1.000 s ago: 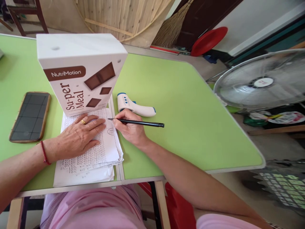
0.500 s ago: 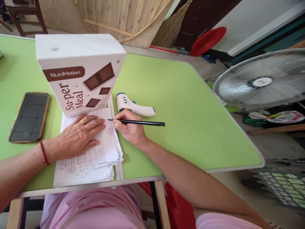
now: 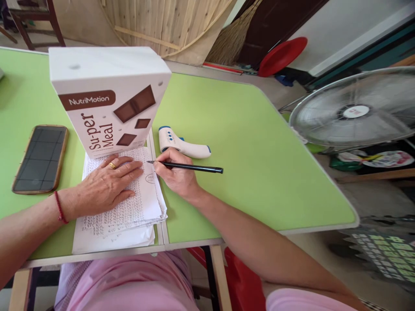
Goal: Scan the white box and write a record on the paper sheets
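A stack of handwritten paper sheets point(image 3: 147, 203) lies at the table's front edge. Flat across the sheets rests my left hand point(image 3: 108, 183), open, with its fingers stretched out; it wears a ring and a red cord at the wrist. My right hand point(image 3: 177, 175) pinches a black pen point(image 3: 194, 166) near its tip, at the right edge of the paper. The pen's tip points left onto the top sheet, and its shaft slants right. Just beyond the right hand lies a white and blue infrared thermometer point(image 3: 184, 144). A white NutriMotion box point(image 3: 129, 88) stands upright behind the papers.
A smartphone point(image 3: 40, 159) in a brown-edged case lies on the green table point(image 3: 259, 172), left of the papers. Beyond the table's right edge stands a large fan point(image 3: 356, 111). A red basin point(image 3: 283, 56) and a straw broom point(image 3: 231, 39) are at the back.
The pen has tilted very slightly, its back end a little lower and further left. Both hands otherwise stay in place.
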`<state>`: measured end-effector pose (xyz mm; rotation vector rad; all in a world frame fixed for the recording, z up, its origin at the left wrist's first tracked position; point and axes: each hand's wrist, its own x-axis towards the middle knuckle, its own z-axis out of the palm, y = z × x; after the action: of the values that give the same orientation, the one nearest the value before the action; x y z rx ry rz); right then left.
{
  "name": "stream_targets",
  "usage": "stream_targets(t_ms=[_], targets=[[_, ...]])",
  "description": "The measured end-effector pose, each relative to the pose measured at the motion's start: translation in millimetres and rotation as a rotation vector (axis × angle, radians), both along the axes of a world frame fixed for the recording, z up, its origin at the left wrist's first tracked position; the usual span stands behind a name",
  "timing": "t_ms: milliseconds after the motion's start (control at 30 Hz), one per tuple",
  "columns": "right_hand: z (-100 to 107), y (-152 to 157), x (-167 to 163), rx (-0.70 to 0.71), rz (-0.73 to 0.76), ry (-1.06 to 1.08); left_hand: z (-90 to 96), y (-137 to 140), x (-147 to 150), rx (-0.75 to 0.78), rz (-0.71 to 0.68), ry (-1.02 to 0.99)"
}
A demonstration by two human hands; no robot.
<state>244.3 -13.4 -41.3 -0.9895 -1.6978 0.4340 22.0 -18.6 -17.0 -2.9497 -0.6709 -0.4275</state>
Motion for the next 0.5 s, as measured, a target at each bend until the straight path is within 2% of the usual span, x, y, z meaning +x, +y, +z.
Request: stream_targets(t_ms=[233, 500], targets=[[0.1, -0.3, -0.2, 0.009, 0.015, 0.006, -0.7, -0.1, -0.9, -0.005, 0.001, 0.0], [0.2, 0.4, 0.6, 0.022, -0.053, 0.036, -1.2, 0.9, -1.4, -0.003, -0.008, -0.008]])
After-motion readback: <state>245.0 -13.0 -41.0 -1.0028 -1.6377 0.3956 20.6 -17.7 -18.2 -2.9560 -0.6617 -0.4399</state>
